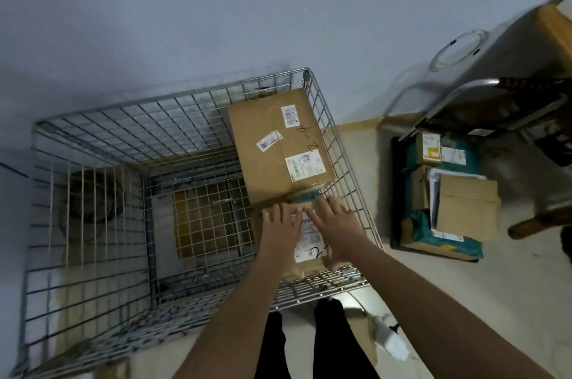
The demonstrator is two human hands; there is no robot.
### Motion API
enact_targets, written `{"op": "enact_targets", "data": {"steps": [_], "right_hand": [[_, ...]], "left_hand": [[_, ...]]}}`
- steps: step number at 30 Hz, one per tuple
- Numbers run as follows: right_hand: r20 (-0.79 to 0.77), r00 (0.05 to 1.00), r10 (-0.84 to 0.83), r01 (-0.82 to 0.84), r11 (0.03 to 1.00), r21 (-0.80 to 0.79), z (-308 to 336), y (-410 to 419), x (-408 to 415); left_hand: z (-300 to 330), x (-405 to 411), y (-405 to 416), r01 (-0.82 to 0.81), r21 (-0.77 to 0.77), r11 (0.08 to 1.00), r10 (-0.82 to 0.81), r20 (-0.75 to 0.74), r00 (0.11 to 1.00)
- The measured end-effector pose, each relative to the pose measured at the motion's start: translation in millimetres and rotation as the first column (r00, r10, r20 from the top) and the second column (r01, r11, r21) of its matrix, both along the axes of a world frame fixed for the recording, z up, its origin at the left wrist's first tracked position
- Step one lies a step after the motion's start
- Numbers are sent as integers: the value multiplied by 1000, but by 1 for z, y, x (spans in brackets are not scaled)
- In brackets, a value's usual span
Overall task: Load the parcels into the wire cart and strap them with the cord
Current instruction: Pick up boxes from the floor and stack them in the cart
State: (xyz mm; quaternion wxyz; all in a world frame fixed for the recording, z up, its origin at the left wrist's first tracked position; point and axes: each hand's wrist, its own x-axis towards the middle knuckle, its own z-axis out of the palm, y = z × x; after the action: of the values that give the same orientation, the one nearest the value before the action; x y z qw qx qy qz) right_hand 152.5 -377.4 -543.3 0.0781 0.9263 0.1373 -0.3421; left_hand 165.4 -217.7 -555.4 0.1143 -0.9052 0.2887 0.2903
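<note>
Head view: both hands [309, 224] flat on parcel [311, 247] against cart's right wall [346, 168].

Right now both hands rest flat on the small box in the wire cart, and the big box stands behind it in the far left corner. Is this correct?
Not quite. The head view shows the big box in the far right corner of the wire cart, not the left. The rest holds: the left hand and right hand rest flat on the small box in front of it.
</note>
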Motion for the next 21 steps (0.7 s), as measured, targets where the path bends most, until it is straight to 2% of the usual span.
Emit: {"op": "enact_targets", "data": {"steps": [9,17,21], "right_hand": [[-67,995,72,-74,997,-21,-71,-29,1],[-113,988,107,-112,993,-37,-121,-21,-19],[-29,996,80,-80,996,-26,-135,-23,-24]], "left_hand": [[-74,-6,-35,-118,50,992,125,-179,976],[-115,-31,-31,-163,62,985,171,-193,966],[-128,-40,-29,-245,-52,968,238,-114,964]]}}
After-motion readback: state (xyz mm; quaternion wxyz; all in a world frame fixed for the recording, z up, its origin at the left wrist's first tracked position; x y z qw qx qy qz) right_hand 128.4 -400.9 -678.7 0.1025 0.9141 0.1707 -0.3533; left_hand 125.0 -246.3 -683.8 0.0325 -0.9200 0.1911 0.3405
